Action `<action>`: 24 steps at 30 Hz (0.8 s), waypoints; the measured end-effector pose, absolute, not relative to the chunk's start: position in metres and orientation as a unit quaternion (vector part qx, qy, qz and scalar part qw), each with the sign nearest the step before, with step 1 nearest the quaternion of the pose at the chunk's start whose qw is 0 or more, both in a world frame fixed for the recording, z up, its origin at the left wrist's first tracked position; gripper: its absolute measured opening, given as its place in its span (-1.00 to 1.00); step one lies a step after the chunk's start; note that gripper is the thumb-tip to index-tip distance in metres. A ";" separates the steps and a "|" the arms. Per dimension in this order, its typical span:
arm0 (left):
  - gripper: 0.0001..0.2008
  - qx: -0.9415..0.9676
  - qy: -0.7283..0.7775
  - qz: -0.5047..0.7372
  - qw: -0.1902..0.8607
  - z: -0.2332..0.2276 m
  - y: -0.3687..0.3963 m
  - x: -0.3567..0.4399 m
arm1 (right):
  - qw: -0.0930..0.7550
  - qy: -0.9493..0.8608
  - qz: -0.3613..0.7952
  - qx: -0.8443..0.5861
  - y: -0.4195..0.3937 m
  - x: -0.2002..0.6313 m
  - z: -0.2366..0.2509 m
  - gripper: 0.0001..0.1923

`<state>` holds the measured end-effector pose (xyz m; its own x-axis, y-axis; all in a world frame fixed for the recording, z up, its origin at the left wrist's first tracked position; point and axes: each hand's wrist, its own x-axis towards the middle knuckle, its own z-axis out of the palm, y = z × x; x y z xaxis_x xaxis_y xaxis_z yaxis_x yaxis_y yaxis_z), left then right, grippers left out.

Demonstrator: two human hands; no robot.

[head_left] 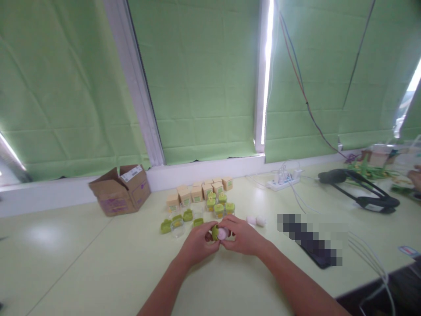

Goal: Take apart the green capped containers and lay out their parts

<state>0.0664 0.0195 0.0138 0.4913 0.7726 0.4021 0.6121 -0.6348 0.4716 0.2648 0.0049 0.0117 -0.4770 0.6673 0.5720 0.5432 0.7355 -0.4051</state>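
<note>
A green cap (215, 232) and a pale pink ball (222, 234) are pinched between the fingers of the left hand (197, 242) and the right hand (242, 235) above the desk (98, 263).

Green blinds (204, 79) cover windows behind a pale table (82, 263).

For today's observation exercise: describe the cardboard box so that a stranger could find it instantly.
Start at the white window ledge under the green blinds. On the table's far left stands the open brown cardboard box, far larger than the small tan cartons beside it.
</note>
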 end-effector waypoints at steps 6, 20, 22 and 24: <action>-0.54 0.847 0.418 0.305 0.119 0.013 0.021 0.064 | 0.388 -0.843 0.094 -0.360 0.004 0.264 0.013 -0.74; -0.55 0.826 0.458 0.313 0.102 0.006 0.031 0.057 | 0.396 -0.834 0.091 -0.373 0.010 0.269 0.010 -0.62; -0.54 0.820 0.466 0.316 0.107 0.004 0.033 0.056 | 0.386 -0.838 0.088 -0.376 0.010 0.269 0.008 -0.60; -0.53 0.814 0.474 0.318 0.111 0.003 0.034 0.055 | 0.373 -0.837 0.088 -0.390 0.011 0.269 0.006 -0.58</action>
